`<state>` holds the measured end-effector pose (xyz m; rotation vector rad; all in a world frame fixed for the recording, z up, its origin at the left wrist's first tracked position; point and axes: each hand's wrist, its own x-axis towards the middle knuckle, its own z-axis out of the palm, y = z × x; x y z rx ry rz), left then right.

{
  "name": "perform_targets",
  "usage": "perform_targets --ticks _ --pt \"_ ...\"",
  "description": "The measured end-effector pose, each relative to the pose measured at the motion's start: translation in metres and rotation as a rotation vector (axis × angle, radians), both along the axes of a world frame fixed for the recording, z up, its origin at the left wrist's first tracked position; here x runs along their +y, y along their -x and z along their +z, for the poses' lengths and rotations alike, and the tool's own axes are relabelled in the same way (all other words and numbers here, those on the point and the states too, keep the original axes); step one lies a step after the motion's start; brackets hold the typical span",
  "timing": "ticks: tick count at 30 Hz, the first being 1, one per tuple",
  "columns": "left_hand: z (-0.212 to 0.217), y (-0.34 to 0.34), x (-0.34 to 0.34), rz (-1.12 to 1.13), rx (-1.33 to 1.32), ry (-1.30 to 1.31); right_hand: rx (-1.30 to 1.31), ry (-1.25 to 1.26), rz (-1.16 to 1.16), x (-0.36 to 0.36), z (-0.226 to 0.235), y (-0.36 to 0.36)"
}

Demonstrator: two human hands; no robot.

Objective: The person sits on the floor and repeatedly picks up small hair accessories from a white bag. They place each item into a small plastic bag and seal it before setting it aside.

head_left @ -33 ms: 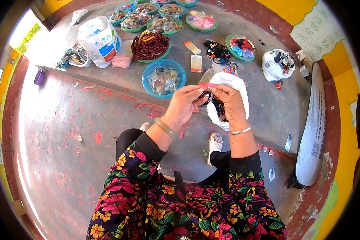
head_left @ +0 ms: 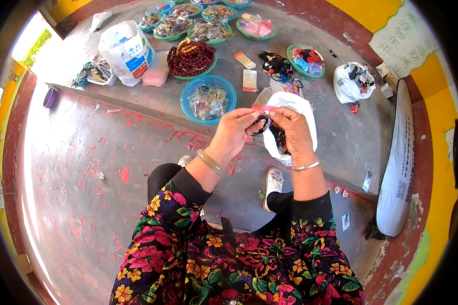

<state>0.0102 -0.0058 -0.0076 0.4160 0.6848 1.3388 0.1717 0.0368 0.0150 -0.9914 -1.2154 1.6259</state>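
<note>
Nearest the camera is the person's dark blouse with red, yellow and green flowers (head_left: 239,264), and below it two white shoes (head_left: 274,182) on the grey concrete floor (head_left: 76,193), which is strewn with small red scraps.

The left hand (head_left: 235,133), with a pale green bangle on the wrist, and the right hand (head_left: 292,131), with a thin silver bracelet, meet just above the edge of the grey concrete counter (head_left: 351,137). The fingers of both hands are closed in a pinch on a small dark ring-shaped bracelet (head_left: 261,123) held between them; a short pink strip (head_left: 263,108) sticks out above the thumbs. Whether the strip is tied to the bracelet cannot be told.

Directly behind the hands lies an open white plastic bag (head_left: 300,109) with dark things inside. Just beyond to the left stands a round blue plastic bowl of clear packets (head_left: 208,99). Farther back is a green bowl heaped with dark red bead strings (head_left: 191,58), with a white printed sack (head_left: 127,51) beside it, and a knotted white bag (head_left: 352,81) lies to the right. More green bowls (head_left: 208,29) line the far edge.
</note>
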Motion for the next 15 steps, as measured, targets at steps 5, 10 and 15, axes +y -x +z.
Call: perform_targets --ticks 5,10,15 --pt "0.003 -0.002 0.000 0.021 -0.006 -0.047 -0.064 0.014 0.010 0.004 -0.005 -0.004" --pt "0.005 -0.004 0.000 0.014 0.002 -0.037 -0.138 -0.066 -0.070 0.005 -0.009 -0.004" --pt "0.000 -0.004 0.000 0.052 0.089 -0.033 -0.487 -0.602 -0.318 -0.002 0.009 0.002"
